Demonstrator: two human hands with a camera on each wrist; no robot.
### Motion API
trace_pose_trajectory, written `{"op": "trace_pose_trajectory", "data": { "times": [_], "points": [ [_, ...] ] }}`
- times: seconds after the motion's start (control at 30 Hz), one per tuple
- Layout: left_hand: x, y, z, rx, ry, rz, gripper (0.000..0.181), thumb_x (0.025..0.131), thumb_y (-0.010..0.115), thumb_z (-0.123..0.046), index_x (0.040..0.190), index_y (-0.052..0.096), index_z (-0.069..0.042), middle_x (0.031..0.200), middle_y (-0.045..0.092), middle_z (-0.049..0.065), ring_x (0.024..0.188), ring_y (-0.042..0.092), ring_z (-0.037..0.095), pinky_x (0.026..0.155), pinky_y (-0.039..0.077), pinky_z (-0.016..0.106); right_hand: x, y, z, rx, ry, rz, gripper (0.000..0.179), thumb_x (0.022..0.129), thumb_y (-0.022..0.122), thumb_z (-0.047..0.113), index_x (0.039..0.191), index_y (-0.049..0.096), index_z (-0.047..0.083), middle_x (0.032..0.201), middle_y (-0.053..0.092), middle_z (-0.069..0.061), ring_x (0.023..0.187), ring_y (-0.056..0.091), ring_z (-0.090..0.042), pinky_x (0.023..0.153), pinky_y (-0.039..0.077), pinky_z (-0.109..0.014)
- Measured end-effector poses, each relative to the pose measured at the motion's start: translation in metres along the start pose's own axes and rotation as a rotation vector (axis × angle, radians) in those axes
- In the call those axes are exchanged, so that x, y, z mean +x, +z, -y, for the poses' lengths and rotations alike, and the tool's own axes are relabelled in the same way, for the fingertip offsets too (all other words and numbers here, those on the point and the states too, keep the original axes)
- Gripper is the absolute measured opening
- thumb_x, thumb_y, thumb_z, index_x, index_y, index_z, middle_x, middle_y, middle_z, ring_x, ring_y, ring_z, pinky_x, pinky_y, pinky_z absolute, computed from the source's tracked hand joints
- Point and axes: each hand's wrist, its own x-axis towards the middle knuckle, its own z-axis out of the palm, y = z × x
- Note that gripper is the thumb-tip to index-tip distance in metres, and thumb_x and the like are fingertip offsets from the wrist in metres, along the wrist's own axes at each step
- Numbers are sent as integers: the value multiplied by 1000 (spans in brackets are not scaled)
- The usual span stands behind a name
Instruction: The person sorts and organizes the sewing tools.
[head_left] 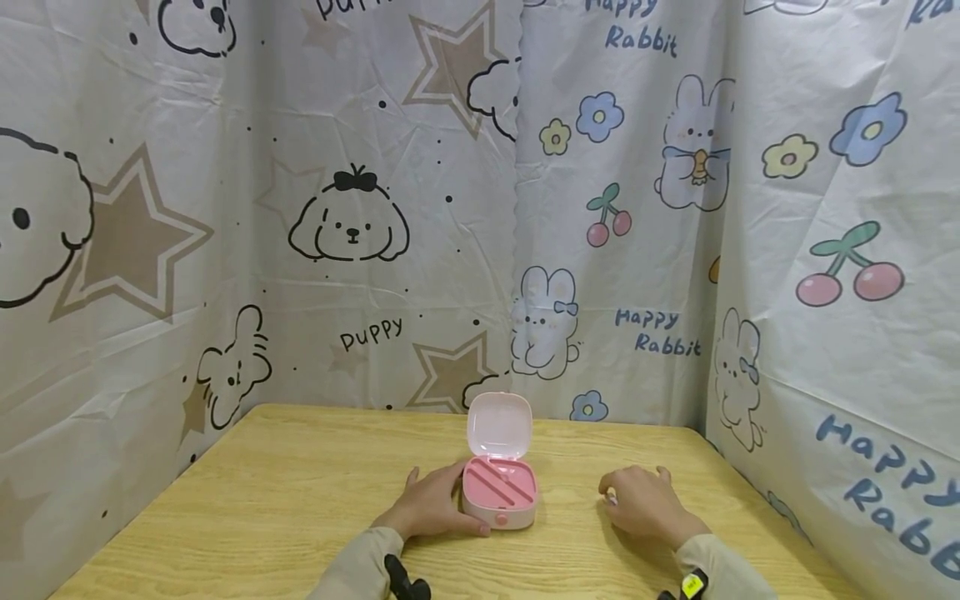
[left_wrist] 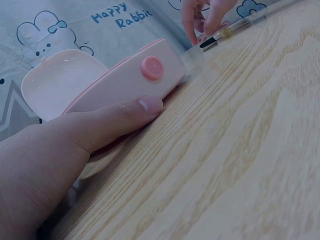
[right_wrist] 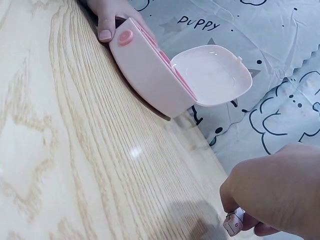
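A small pink box (head_left: 501, 496) stands mid-table with its pale lid (head_left: 499, 425) raised upright; the tray inside shows slanted ridges. My left hand (head_left: 431, 504) holds the box's left side, with the thumb (left_wrist: 115, 117) lying along the front wall below the round pink button (left_wrist: 151, 67). My right hand (head_left: 637, 500) rests on the table to the right, apart from the box. In the left wrist view its fingers (left_wrist: 202, 15) pinch a slim clear stick with a black and gold band (left_wrist: 235, 29). A small pinkish end (right_wrist: 233, 223) shows under that hand.
The wooden table (head_left: 262, 500) is enclosed by cartoon-print cloth (head_left: 337, 233) at the left, back and right. Bare wood lies to the left of the box and in front of both hands. Black wrist mounts (head_left: 405, 583) sit at the near edge.
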Motion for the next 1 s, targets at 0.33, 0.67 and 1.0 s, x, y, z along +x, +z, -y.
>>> {"op": "trace_pose_trajectory", "data": {
  "times": [0.33, 0.67, 1.0],
  "points": [
    [0, 1, 2, -4, -4, -2, 109, 62, 84, -76, 155, 47, -33, 151, 52, -12, 141, 45, 23, 108, 0, 82, 4, -4, 5, 0, -1, 3, 19, 80, 73, 11, 96, 79, 19, 99, 75, 2, 99, 69, -28, 94, 29, -85],
    [0, 1, 1, -1, -2, 1, 110, 62, 85, -76, 155, 46, -34, 151, 52, -12, 141, 45, 23, 107, 0, 82, 7, -10, 11, -9, -26, -19, 20, 78, 72, 10, 95, 79, 19, 96, 75, 3, 97, 68, -27, 93, 30, -84],
    [0, 1, 1, 3, -3, -1, 111, 61, 84, -77, 156, 46, -33, 152, 51, -12, 141, 45, 23, 108, 1, 82, 14, -13, 16, -25, -29, -3, 21, 79, 72, 11, 97, 79, 19, 96, 75, 3, 95, 68, -25, 93, 30, -85]
  ]
}}
